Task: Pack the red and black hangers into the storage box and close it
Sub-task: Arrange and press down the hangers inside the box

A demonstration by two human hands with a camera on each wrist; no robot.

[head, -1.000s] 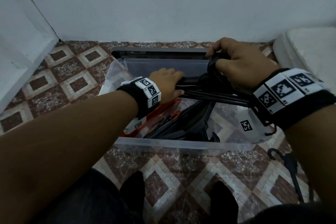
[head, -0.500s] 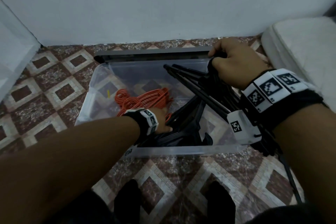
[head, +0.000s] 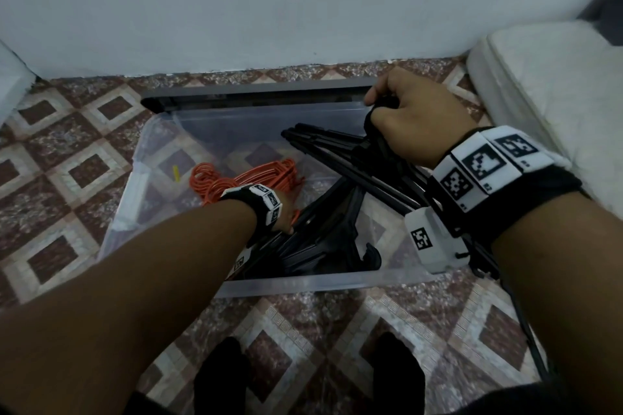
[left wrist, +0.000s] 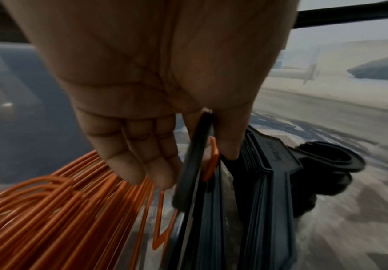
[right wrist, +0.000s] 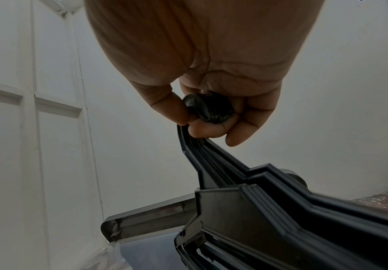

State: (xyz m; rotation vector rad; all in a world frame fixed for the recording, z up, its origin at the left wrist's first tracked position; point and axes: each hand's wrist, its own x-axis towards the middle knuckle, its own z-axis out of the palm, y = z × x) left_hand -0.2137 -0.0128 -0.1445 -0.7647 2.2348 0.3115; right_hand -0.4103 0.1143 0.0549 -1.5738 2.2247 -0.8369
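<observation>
A clear storage box (head: 303, 286) sits on the tiled floor. Red hangers (head: 236, 175) lie inside at its left, and a stack of black hangers (head: 323, 239) lies along its front. My right hand (head: 401, 114) grips a bundle of black hangers (head: 340, 145) by the hooks (right wrist: 207, 107) above the box's back right corner. The bundle slants down over the box. My left hand (head: 285, 212) reaches down inside, between the red hangers (left wrist: 49, 210) and the black stack (left wrist: 269, 182). It pinches one black hanger's arm (left wrist: 192, 164) between thumb and fingers.
The dark grey lid (head: 253, 96) lies behind the box against the white wall. A white mattress (head: 539, 94) is at the right, and a white door (right wrist: 26, 127) at the left. One loose black hanger (head: 522, 327) lies on the floor at the right. My feet (head: 222, 377) are in front of the box.
My left hand has let go of the bundle's far end and gone down into the box by the red hangers. The bundle in my right hand now slants downward.
</observation>
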